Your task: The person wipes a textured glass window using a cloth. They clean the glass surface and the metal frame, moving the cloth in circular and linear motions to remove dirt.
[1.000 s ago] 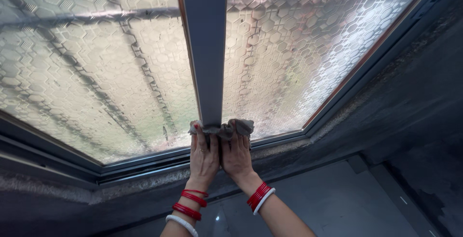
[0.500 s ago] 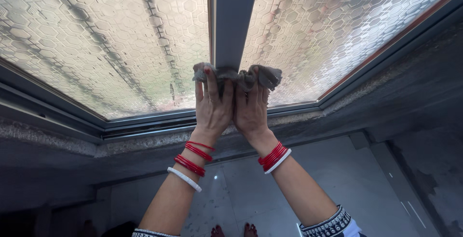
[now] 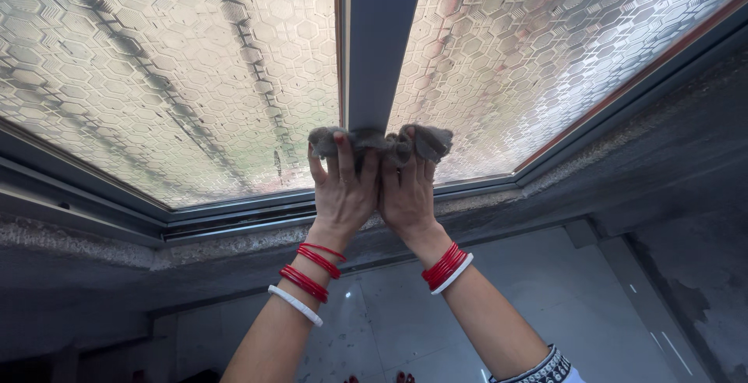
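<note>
Hands side by side, your left hand (image 3: 341, 188) and right hand (image 3: 407, 192) pinch the grey cloth (image 3: 382, 143) around the window's centre bar (image 3: 380, 48), now slightly lower than half a second ago, so the downward wipe continues.

Single head view, close range, faces window (image 3: 195, 79) straight on, tilted down past sill (image 3: 234, 243) to floor (image 3: 405, 305).
</note>
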